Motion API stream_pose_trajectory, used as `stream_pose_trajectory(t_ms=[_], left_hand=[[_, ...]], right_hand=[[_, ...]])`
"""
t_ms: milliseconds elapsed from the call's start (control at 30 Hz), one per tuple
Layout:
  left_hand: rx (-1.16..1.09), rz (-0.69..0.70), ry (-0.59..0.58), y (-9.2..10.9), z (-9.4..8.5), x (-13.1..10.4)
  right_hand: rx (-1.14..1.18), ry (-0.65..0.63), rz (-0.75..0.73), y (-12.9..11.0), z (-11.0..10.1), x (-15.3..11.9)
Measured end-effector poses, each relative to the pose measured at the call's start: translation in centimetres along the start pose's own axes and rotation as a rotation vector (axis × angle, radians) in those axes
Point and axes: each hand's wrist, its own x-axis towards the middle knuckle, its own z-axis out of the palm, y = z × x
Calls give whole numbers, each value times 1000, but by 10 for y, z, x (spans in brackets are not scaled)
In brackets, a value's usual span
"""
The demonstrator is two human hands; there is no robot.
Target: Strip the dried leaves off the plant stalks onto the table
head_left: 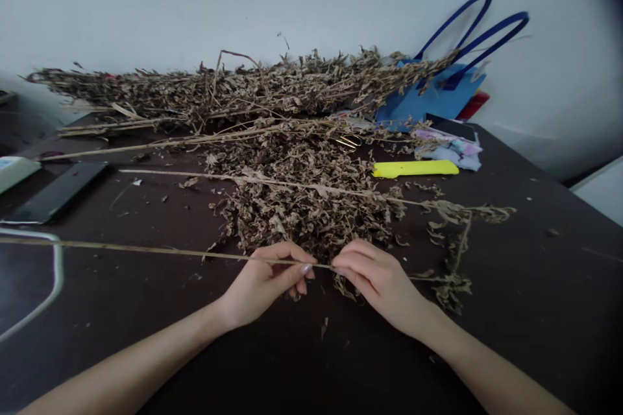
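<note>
Between thumb and fingers, my left hand pinches a long dried plant stem, which runs off to the left edge of the view. My right hand closes on the same stem a little further right, and dry leaves hang beneath its fingers. The stem's leafy end shows beyond the right hand. Just behind both hands lies a heap of dried, curled leaves. Another dried stem rests across that heap, with its leafy tip to the right.
Along the wall lies a big bundle of dried plants. Behind the heap are scissors, a yellow strip-shaped object, crumpled cloth and a blue bag. A dark flat device and a white looped tube are left.
</note>
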Motion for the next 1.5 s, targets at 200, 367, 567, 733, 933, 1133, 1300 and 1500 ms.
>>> stream_pose_trajectory(t_ms=[200,367,567,733,933,1133,1300,1500], left_hand=[[8,3,-34,1,0,-1],[38,-13,-69,-1,1,-2],[1,1,-42,0,-1,-1],[-15,29,20,2,-7,3],[-31,54,99,3,-13,7],[-25,94,205,6,-21,9],[-36,112,306,7,-27,10],[-40,114,316,6,-23,11]], right_hand=[[-16,-33,8,-1,0,2],[-190,-6,-48,0,4,2],[-252,131,-8,10,0,0],[-332,234,28,21,-18,-1],[-404,290,118,33,-35,1],[-271,182,158,25,-45,-1],[-253,54,211,24,-44,-1],[-194,12,114,18,-29,4]])
